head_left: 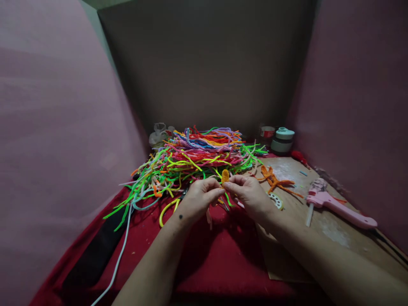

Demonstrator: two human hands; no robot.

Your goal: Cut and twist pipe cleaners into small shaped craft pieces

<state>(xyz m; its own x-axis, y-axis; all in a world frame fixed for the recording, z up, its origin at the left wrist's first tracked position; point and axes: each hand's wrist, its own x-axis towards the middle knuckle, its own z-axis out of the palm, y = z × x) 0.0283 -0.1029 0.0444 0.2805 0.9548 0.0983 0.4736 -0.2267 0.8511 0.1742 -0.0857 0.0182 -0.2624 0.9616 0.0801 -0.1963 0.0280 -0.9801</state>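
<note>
Between my two hands, a small orange-brown pipe cleaner [225,176] bent into a narrow loop stands upright. My left hand [202,195] pinches it low down on its left side. From the right, my right hand [247,191] has thumb and finger closed on the same piece. Just beyond my hands rises a big heap of many-coloured pipe cleaners [204,153]. Yellow-handled scissors [164,214] lie by my left wrist, partly hidden. Several orange pipe cleaner pieces [274,180], some looped, rest to the right of my right hand.
A pink glue gun [341,208] lies on a brown board [293,272] at the right. At the back right stand a mint-green container [283,140] and a cup [267,131]. A white cable [123,246] and a black flat object [95,250] lie left on the red cloth [219,263].
</note>
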